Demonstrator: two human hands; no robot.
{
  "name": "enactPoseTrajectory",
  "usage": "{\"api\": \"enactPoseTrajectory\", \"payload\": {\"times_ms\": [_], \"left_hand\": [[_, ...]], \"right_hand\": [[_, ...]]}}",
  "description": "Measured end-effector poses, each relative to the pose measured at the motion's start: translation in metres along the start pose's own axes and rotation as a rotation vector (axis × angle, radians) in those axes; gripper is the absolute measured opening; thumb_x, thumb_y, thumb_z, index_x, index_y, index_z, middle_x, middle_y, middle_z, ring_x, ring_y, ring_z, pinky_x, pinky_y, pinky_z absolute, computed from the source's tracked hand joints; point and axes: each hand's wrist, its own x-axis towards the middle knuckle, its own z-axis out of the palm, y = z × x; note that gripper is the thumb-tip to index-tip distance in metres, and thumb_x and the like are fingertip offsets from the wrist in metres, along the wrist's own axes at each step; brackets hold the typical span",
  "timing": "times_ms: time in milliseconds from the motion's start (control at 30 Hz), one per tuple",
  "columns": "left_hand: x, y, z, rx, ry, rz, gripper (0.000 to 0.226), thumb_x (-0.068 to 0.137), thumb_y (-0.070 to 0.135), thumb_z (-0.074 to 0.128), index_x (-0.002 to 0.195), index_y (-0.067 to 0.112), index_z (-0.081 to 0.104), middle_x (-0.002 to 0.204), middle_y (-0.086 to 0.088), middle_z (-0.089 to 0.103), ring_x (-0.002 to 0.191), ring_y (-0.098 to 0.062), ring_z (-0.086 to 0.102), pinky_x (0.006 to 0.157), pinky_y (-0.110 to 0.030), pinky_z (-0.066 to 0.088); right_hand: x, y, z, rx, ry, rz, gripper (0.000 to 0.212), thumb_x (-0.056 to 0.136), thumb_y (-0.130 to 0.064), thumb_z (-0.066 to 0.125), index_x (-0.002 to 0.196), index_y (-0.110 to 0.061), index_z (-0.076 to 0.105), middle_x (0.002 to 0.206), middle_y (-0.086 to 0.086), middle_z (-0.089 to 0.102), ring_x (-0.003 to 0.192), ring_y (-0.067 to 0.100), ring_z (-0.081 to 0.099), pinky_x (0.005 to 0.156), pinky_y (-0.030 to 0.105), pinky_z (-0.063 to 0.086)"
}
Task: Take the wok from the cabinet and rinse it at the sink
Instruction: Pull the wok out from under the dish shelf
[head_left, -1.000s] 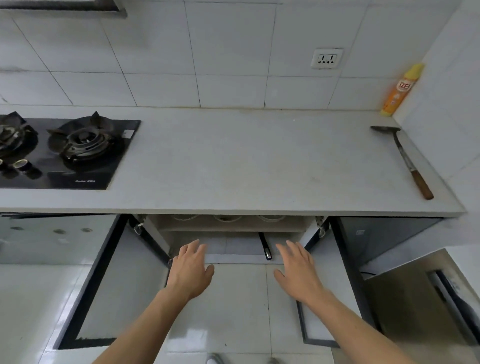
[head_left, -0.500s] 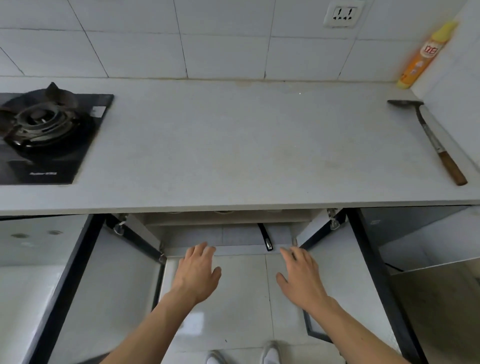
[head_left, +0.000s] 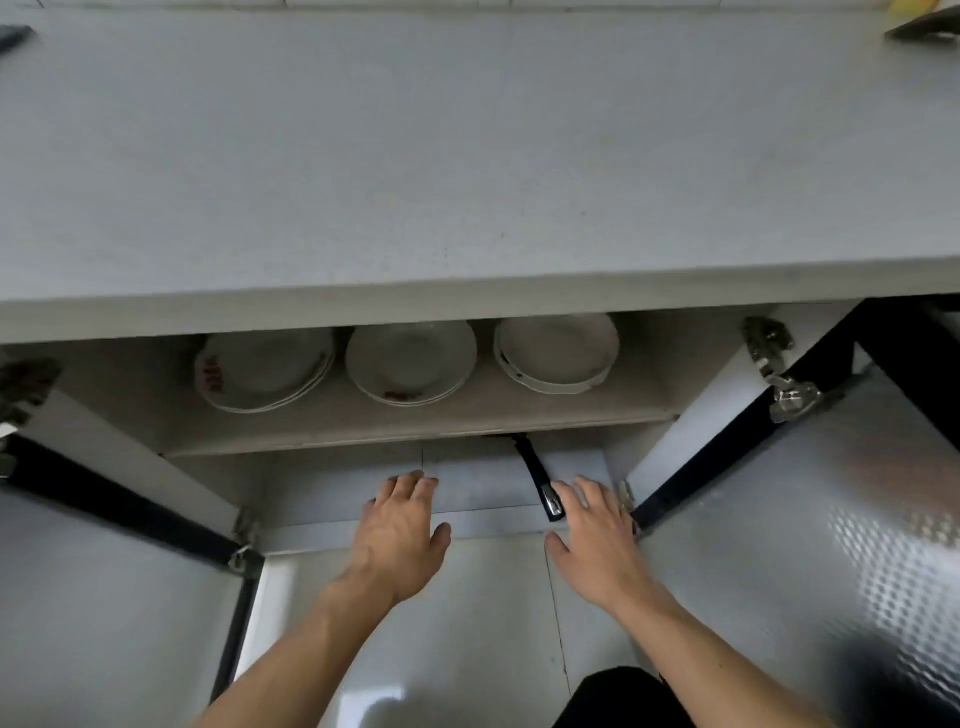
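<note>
Though only its black wok handle (head_left: 535, 475) shows below the shelf, it looks stiff, probably heavy; grasp there. Left hand (head_left: 400, 540) and right hand (head_left: 597, 540) reach with fingers spread, each grip holding nothing.

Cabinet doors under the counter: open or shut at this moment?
Open. Both cabinet doors are swung wide, hinges exposed, showing plates on the shelf and a black handle below it.

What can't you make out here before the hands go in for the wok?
Head view only:
- Wok body: hidden under the shelf; only the black handle sticks out.
- Right hand on the handle or just beside it: cannot tell.
- Sink: out of frame.
- Dark utensil on the countertop: cut by the top edge.
- Left hand: open, holding nothing.
</note>
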Motion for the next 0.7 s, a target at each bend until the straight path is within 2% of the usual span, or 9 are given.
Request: {"api": "enactPoseTrajectory", "payload": {"times_ms": [100, 300, 467, 600, 700], "left_hand": [[0.032, -0.017, 0.053, 0.004, 0.050, 0.001, 0.056, 0.096, 0.043, 0.048, 0.146, 0.022, 0.033, 0.151, 0.001, 0.036, 0.138, -0.022, 0.031, 0.110, -0.037, 0.032], [0.083, -0.040, 0.135, -0.051, 0.154, 0.034, 0.053, 0.095, 0.040, 0.049, 0.143, 0.021, 0.038, 0.140, -0.002, 0.046, 0.127, -0.021, 0.041, 0.104, -0.034, 0.035], [0.109, -0.046, 0.171, -0.074, 0.212, 0.063, 0.052, 0.095, 0.038, 0.050, 0.143, 0.021, 0.038, 0.142, 0.001, 0.043, 0.128, -0.021, 0.038, 0.104, -0.033, 0.035], [0.122, -0.048, 0.194, -0.084, 0.215, 0.071, 0.051, 0.096, 0.038, 0.049, 0.143, 0.021, 0.039, 0.150, 0.002, 0.037, 0.137, -0.019, 0.031, 0.110, -0.033, 0.032], [0.130, -0.048, 0.211, -0.070, 0.216, 0.085, 0.051, 0.095, 0.036, 0.050, 0.143, 0.021, 0.040, 0.152, 0.002, 0.036, 0.139, -0.019, 0.030, 0.110, -0.034, 0.032]], "right_hand": [[0.029, 0.018, 0.053, 0.022, 0.050, -0.021, 0.062, 0.092, -0.035, 0.056, 0.147, -0.020, 0.032, 0.150, 0.007, 0.030, 0.140, 0.027, 0.023, 0.114, 0.040, 0.019], [0.080, 0.050, 0.137, 0.011, 0.082, -0.059, 0.064, 0.093, -0.036, 0.053, 0.149, -0.021, 0.026, 0.153, 0.009, 0.025, 0.139, 0.028, 0.020, 0.115, 0.038, 0.020], [0.106, 0.061, 0.170, -0.025, 0.130, -0.059, 0.065, 0.092, -0.035, 0.053, 0.149, -0.021, 0.025, 0.152, 0.008, 0.026, 0.139, 0.027, 0.021, 0.112, 0.039, 0.025], [0.124, 0.072, 0.189, -0.032, 0.117, -0.061, 0.064, 0.092, -0.031, 0.054, 0.148, -0.021, 0.026, 0.151, 0.005, 0.027, 0.138, 0.025, 0.021, 0.110, 0.039, 0.028], [0.142, 0.081, 0.201, -0.070, 0.108, -0.093, 0.062, 0.091, -0.025, 0.054, 0.147, -0.019, 0.028, 0.151, 0.004, 0.027, 0.137, 0.026, 0.022, 0.111, 0.038, 0.027]]}}
